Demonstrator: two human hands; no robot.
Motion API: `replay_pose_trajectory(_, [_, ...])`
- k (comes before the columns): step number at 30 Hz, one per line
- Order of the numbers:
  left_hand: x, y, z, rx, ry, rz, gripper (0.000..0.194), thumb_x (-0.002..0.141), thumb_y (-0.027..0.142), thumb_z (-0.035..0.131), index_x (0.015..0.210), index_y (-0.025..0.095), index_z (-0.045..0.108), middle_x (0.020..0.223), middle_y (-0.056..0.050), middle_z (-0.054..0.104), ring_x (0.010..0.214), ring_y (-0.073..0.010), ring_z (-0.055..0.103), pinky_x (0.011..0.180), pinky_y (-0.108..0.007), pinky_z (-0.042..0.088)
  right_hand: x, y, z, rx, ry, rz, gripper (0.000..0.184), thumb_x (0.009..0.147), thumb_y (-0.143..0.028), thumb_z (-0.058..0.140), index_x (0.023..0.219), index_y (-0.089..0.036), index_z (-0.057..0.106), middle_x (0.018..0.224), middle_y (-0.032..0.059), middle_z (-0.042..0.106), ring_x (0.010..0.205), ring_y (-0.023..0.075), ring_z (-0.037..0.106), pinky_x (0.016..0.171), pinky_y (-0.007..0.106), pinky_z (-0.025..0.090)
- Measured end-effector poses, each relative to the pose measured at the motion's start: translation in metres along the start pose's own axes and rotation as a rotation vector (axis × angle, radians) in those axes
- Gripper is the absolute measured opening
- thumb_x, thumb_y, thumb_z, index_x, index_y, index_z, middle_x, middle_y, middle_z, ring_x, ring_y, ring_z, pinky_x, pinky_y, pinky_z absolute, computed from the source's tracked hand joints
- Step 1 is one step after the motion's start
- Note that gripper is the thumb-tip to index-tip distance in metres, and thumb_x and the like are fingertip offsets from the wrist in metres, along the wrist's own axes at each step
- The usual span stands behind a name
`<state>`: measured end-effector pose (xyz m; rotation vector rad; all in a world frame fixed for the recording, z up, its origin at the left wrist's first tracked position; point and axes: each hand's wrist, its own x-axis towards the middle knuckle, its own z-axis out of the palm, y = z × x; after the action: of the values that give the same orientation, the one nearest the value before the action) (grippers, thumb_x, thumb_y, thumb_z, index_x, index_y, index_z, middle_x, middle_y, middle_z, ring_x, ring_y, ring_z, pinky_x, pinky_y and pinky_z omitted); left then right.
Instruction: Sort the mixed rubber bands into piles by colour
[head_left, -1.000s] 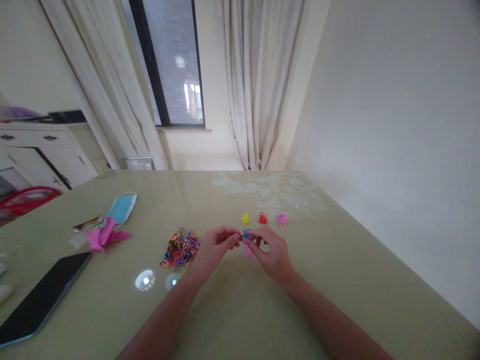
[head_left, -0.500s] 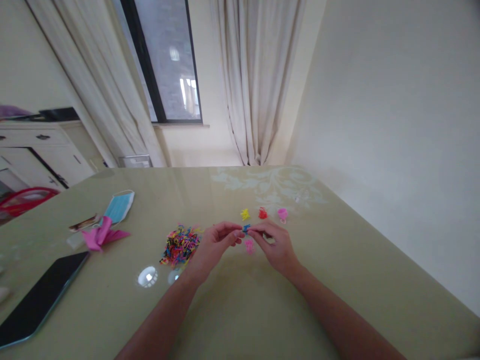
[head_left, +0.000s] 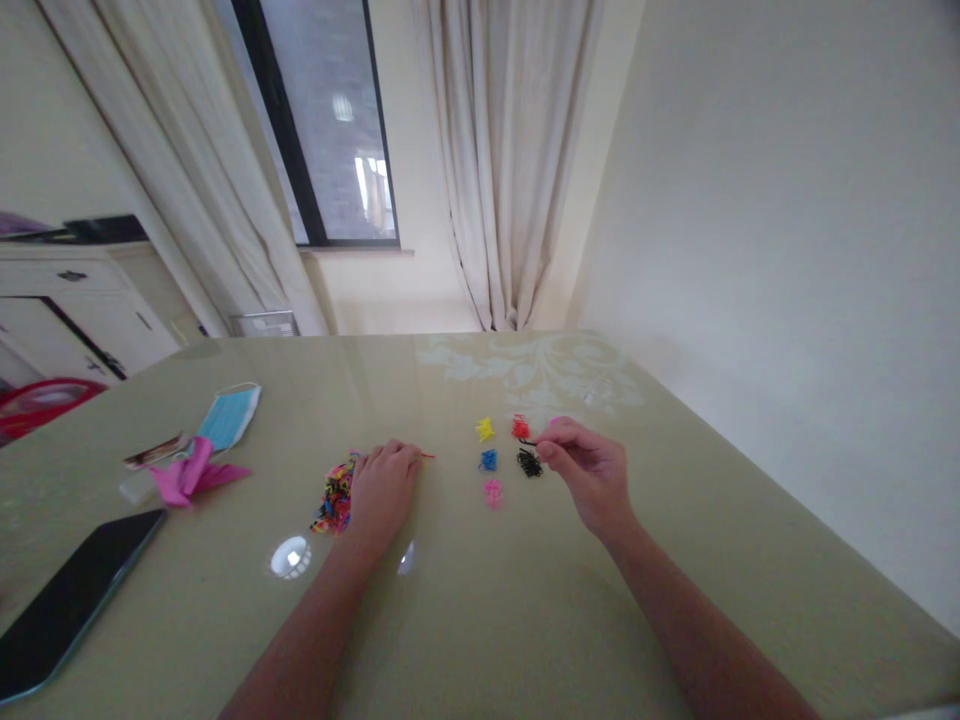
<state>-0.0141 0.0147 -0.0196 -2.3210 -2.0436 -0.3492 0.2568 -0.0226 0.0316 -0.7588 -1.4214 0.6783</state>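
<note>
- Black strip [head_left: 527, 442], thin and short, juts leftward from the right hand [head_left: 589, 475], whose thumb and forefinger pinch its end.
- It sits right by the black pile [head_left: 529, 463]; whether the two touch cannot be told.
- Left hand [head_left: 386, 485] lies palm down over the right part of the mixed pile [head_left: 334, 500], fingers close together.
- Red strip [head_left: 427, 456] pokes out at the left hand's fingertips; whether those fingers pinch it cannot be told.
- Between the hands, small sorted piles lie apart on the surface [head_left: 480, 620]: the yellow pile [head_left: 485, 429] and red pile [head_left: 520, 426] closest to the far edge, then the blue pile [head_left: 488, 460] level with the black one, and the pink pile [head_left: 493, 492] farthest from that edge.
- Something pink [head_left: 556, 422] shows just behind the right hand, mostly hidden by it.
- Toward the left edge of the surface lie a blue face mask [head_left: 231, 418], a folded pink piece [head_left: 193, 475] and, nearer the wearer, a flat black device [head_left: 82, 600].
- Pale leaf pattern [head_left: 540, 370] spreads near the far right corner.
- Beyond the far edge are a window [head_left: 322, 120] and a light curtain [head_left: 510, 160].
</note>
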Motion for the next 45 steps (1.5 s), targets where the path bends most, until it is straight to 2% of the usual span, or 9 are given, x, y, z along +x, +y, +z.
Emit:
replay_pose_trajectory(3, [0.004, -0.002, 0.003, 0.0, 0.014, 0.045, 0.032, 0.103, 0.027, 0.047, 0.122, 0.029, 0.073, 0.12, -0.008, 0.072, 0.112, -0.0289, 0.065, 0.097, -0.043, 0.044, 0.003, 0.003, -0.005, -0.035, -0.006, -0.005, 0.011, 0.09, -0.032, 0.076, 0.084, -0.023, 0.077, 0.07, 0.0007, 0.064, 0.065, 0.0136, 0.055, 0.055, 0.025, 0.043])
replay_pose_trajectory(6, [0.005, -0.004, 0.004, -0.001, 0.007, 0.114, 0.028, 0.103, 0.029, 0.049, 0.111, 0.029, 0.076, 0.117, -0.006, 0.073, 0.112, -0.028, 0.065, 0.099, -0.043, 0.043, 0.01, 0.016, -0.018, -0.252, -0.053, 0.015, 0.015, 0.092, -0.035, 0.073, 0.087, -0.022, 0.078, 0.073, 0.0017, 0.068, 0.065, 0.014, 0.055, 0.058, 0.027, 0.043])
replay_pose_trajectory(12, [0.005, -0.002, 0.002, -0.004, 0.015, 0.107, 0.023, 0.102, 0.026, 0.049, 0.102, 0.021, 0.072, 0.11, -0.009, 0.075, 0.109, -0.0289, 0.066, 0.097, -0.042, 0.044, 0.019, 0.06, -0.042, -0.752, -0.332, 0.148, 0.018, 0.094, -0.029, 0.069, 0.083, -0.02, 0.08, 0.076, 0.0042, 0.074, 0.066, 0.0152, 0.06, 0.066, 0.028, 0.043])
replay_pose_trajectory(17, [0.007, -0.004, 0.0, -0.124, 0.069, 0.055, 0.022, 0.103, 0.026, 0.048, 0.103, 0.02, 0.069, 0.104, -0.008, 0.077, 0.102, -0.0268, 0.068, 0.093, -0.038, 0.046, 0.016, 0.074, -0.046, -0.78, -0.473, 0.145, 0.014, 0.094, -0.02, 0.068, 0.088, -0.021, 0.08, 0.083, 0.0044, 0.076, 0.073, 0.0152, 0.063, 0.071, 0.027, 0.044])
replay_pose_trajectory(23, [0.01, -0.009, 0.004, -0.275, 0.072, 0.04, 0.016, 0.098, 0.023, 0.052, 0.096, 0.02, 0.068, 0.1, -0.007, 0.078, 0.095, -0.0248, 0.069, 0.088, -0.035, 0.048, 0.017, 0.076, -0.054, -0.868, -0.518, 0.104, 0.017, 0.096, -0.023, 0.067, 0.092, -0.023, 0.083, 0.086, 0.0058, 0.075, 0.077, 0.0175, 0.064, 0.074, 0.03, 0.046])
replay_pose_trajectory(26, [0.01, -0.01, 0.006, -0.352, 0.082, 0.012, 0.016, 0.098, 0.025, 0.052, 0.094, 0.02, 0.068, 0.098, -0.008, 0.078, 0.094, -0.025, 0.071, 0.085, -0.035, 0.049, 0.018, 0.075, -0.056, -0.905, -0.472, 0.09, 0.017, 0.097, -0.024, 0.067, 0.098, -0.023, 0.083, 0.087, 0.0069, 0.074, 0.077, 0.0189, 0.065, 0.074, 0.031, 0.048])
replay_pose_trajectory(33, [0.009, -0.001, -0.003, -0.664, 0.157, -0.01, 0.018, 0.095, 0.033, 0.056, 0.093, 0.022, 0.07, 0.094, -0.006, 0.079, 0.088, -0.0235, 0.072, 0.082, -0.033, 0.052, 0.006, 0.059, -0.023, -0.739, -0.305, -0.017, 0.022, 0.1, -0.031, 0.061, 0.103, -0.021, 0.08, 0.088, 0.0074, 0.072, 0.079, 0.0199, 0.066, 0.075, 0.032, 0.051])
replay_pose_trajectory(38, [-0.004, 0.025, -0.014, -0.989, 0.045, 0.108, 0.021, 0.093, 0.038, 0.062, 0.094, 0.021, 0.075, 0.088, -0.003, 0.079, 0.082, -0.0193, 0.071, 0.079, -0.03, 0.054, -0.01, 0.041, 0.011, -0.522, -0.304, -0.048, 0.026, 0.099, -0.038, 0.065, 0.115, -0.021, 0.076, 0.092, 0.0064, 0.072, 0.076, 0.0173, 0.065, 0.07, 0.028, 0.052])
replay_pose_trajectory(45, [-0.019, 0.052, -0.021, -1.116, -0.12, 0.181, 0.024, 0.092, 0.04, 0.064, 0.093, 0.02, 0.077, 0.086, -0.003, 0.079, 0.08, -0.0181, 0.07, 0.076, -0.028, 0.054, -0.017, 0.025, 0.022, -0.437, -0.322, -0.091, 0.02, 0.1, -0.035, 0.064, 0.095, -0.022, 0.078, 0.084, 0.0053, 0.072, 0.076, 0.017, 0.064, 0.07, 0.028, 0.05])
